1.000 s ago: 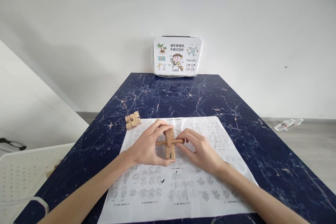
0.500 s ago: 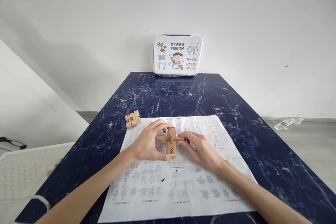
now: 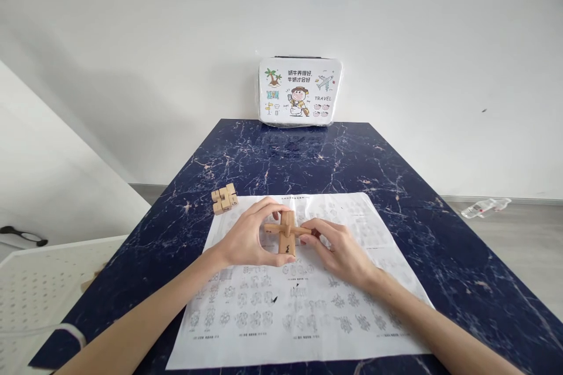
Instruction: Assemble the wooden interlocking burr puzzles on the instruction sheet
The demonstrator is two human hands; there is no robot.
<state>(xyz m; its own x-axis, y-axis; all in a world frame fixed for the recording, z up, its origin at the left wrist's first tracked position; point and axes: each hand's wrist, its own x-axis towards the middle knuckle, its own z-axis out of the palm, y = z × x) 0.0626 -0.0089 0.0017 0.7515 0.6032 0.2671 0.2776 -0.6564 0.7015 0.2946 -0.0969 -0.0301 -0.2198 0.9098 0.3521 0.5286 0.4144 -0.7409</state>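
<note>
Head view: both my hands meet over the printed sheet [image 3: 308, 316], which lies on the near half of the dark blue marbled table [image 3: 308, 152]. My left hand [image 3: 244, 241] is clamped on the wooden cross [image 3: 285, 233], with the fingers curled over its top and left arm and the thumb pressed near the bottom of the upright piece. My right hand [image 3: 341, 251] pinches the right end of the cross's horizontal bar with thumb and forefinger, the other fingers loosely curled beside it. So neither hand is free and both grip the same piece. The cross is held upright just above the sheet, roughly at the middle of the table's width and toward the sheet's far edge. I cannot tell whether its lower end touches the paper. A dark mark shows on the upright's front face.

The sheet is covered in rows of small diagrams and reaches almost to the near edge of the table. A block cluster [image 3: 224, 198] of light wood sits on the bare table just off the sheet's far-left corner, well apart from my hands. A white cartoon case [image 3: 300, 92] stands at the far edge against the wall. A white perforated tray [image 3: 39, 281] sits off the table's left edge. A clear bottle [image 3: 484, 207] lies on the floor past the right edge.
</note>
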